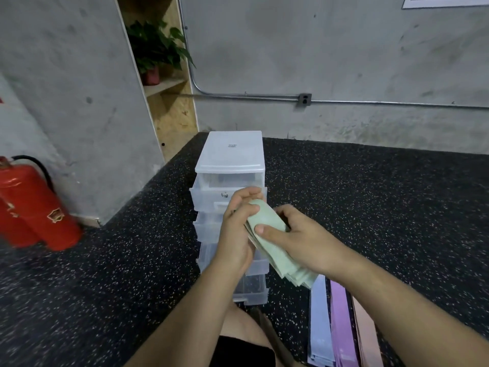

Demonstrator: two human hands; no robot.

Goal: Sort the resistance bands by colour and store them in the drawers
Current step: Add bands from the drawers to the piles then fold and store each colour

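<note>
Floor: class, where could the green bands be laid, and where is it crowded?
Bare floor lies between the extinguisher and the drawers, and right of the drawers to the wall. Crowded: before the drawers, where left hand and right hand hold the green bands, and lower right, where blue, purple and pink bands lie.

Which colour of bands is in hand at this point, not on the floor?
The green bands, gripped between left hand and right hand; the blue bands, purple bands and pink bands lie flat on the floor.
</note>
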